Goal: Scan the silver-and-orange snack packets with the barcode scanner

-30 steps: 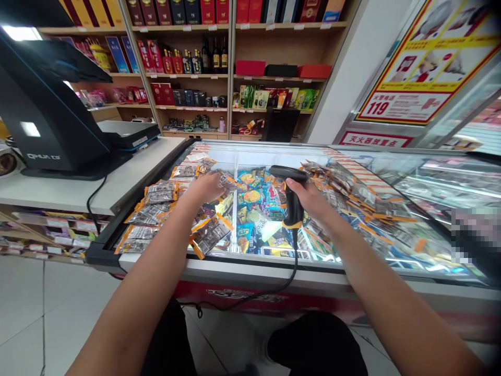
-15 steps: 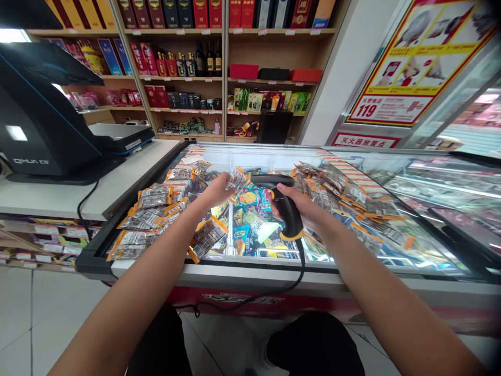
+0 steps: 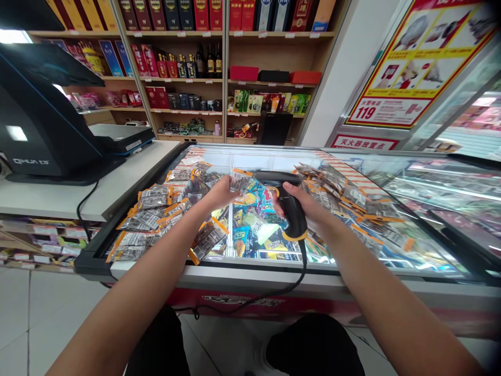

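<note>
My left hand (image 3: 222, 192) is closed on a small snack packet (image 3: 240, 181) with orange ends and printed text on its clear side. Wrapped in my right hand (image 3: 299, 201) is a black barcode scanner (image 3: 294, 213) with yellow trim, its head level and pointing left toward the packet, a short gap apart. The scanner's cable (image 3: 289, 286) loops down over the freezer's front. Similar packets lie in a left pile (image 3: 146, 219) and a right pile (image 3: 354, 193) on the chest freezer's glass top. One packet (image 3: 209, 239) lies apart near the front edge.
Under the glass are colourful frozen-treat packs (image 3: 254, 230). A counter (image 3: 70, 198) at left carries a black checkout terminal (image 3: 50, 120). Shelves (image 3: 225, 83) of boxes and bottles stand behind the freezer (image 3: 156, 269). A red and yellow notice (image 3: 415, 68) hangs at right.
The packet in my left hand has turned flatter, its printed side showing more. My right hand has shifted the scanner slightly right. The piles look the same.
</note>
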Action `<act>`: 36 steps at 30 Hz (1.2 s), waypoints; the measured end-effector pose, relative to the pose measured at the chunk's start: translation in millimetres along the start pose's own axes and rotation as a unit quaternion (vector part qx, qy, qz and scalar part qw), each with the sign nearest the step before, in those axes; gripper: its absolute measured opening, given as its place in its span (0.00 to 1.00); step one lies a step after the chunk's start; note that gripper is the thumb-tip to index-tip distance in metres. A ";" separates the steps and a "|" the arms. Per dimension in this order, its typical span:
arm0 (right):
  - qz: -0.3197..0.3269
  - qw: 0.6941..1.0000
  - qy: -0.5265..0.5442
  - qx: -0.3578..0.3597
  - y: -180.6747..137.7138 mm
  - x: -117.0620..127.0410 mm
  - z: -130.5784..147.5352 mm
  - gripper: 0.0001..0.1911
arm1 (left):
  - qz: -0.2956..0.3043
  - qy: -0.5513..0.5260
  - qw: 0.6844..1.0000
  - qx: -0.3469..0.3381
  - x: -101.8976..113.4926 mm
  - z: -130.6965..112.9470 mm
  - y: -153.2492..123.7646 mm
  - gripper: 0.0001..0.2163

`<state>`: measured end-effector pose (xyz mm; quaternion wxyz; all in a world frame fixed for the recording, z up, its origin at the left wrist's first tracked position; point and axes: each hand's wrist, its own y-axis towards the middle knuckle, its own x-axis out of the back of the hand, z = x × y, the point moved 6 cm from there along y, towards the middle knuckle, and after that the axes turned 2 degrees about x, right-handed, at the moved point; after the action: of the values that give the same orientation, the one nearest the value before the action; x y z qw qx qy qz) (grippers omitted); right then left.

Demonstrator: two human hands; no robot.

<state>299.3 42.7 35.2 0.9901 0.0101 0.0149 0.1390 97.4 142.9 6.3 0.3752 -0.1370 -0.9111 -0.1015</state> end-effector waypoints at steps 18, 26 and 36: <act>-0.060 0.976 -0.209 -0.013 16.7 23.4 -21.1 0.27 | 0.298 0.233 0.926 0.000 38.6 10.5 -47.7 0.27; -0.101 0.973 -0.205 0.014 19.4 31.1 -21.0 0.27 | 0.248 0.205 0.947 -0.019 32.2 11.4 -36.3 0.14; 0.042 0.990 -0.133 -0.010 3.7 10.3 -12.3 0.25 | -0.173 0.039 0.984 -0.026 60.1 -2.6 -8.0 0.08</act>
<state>307.8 49.3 22.7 0.9766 0.0197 -0.1189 0.1783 55.6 145.0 50.2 0.3834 0.0171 -0.9027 -0.1943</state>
